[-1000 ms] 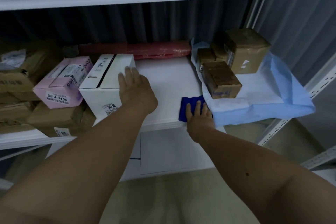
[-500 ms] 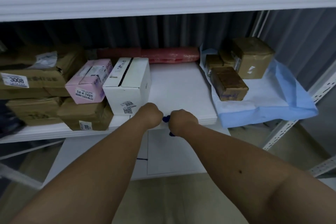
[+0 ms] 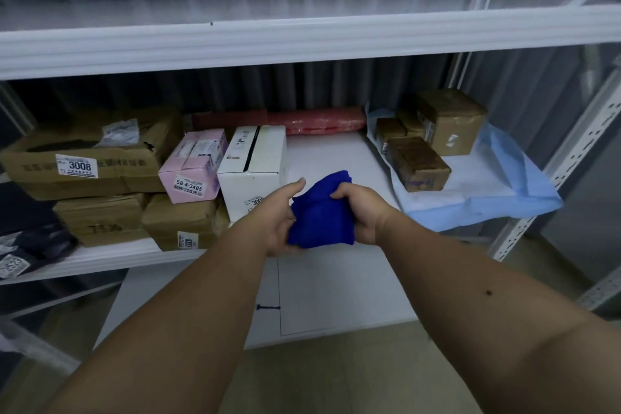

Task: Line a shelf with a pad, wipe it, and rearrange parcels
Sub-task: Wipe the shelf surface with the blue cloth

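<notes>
Both hands hold a dark blue cloth (image 3: 321, 220) in front of the white shelf (image 3: 331, 158). My left hand (image 3: 277, 212) grips its left side with the forefinger stretched out. My right hand (image 3: 361, 210) clutches its right side. A light blue pad (image 3: 497, 191) lines the shelf's right end and carries several brown parcels (image 3: 416, 163), one larger (image 3: 452, 121). A white box (image 3: 252, 165) and a pink box (image 3: 191, 166) stand left of the bare middle strip.
Brown cartons (image 3: 84, 158) are stacked at the shelf's left end. A red roll (image 3: 302, 119) lies along the back. An upper shelf board (image 3: 302, 40) runs overhead. Perforated uprights (image 3: 551, 185) stand at the right, a lower white board (image 3: 336, 292) beneath.
My left hand left the white box and my right hand lifted the cloth off the shelf. Both hands met at the front edge and now hold the cloth up between them.
</notes>
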